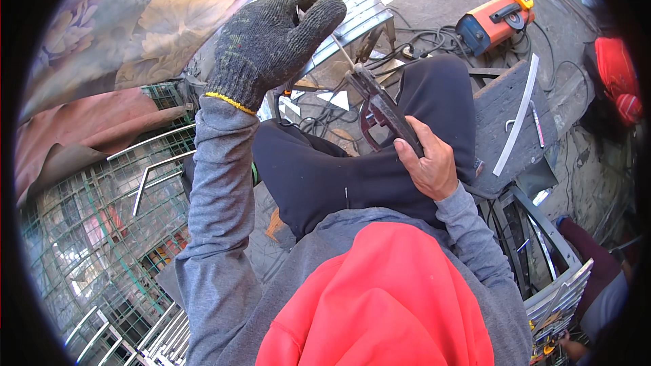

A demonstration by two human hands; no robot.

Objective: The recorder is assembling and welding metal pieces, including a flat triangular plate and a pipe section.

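My right hand (432, 161), bare, is wrapped round the handle of a dark welding electrode holder (381, 108). A thin welding rod (342, 50) sticks out of its jaws toward the upper left. My left hand (268, 44), in a dark knitted glove with a yellow cuff edge, is raised at the upper left of my lap. Its fingers are curled toward the thumb, with a small pale glint (300, 12) between them that I cannot make out. Beyond the rod stands a slatted metal workpiece (352, 1).
An orange welding machine (494, 27) sits among tangled cables (434, 42). On a grey board (498, 112) at my right lie a pale strip (518, 116) and a pen (537, 123). Green wire mesh (81, 230) with metal tubes is at my left. Another person (603, 285) is at lower right.
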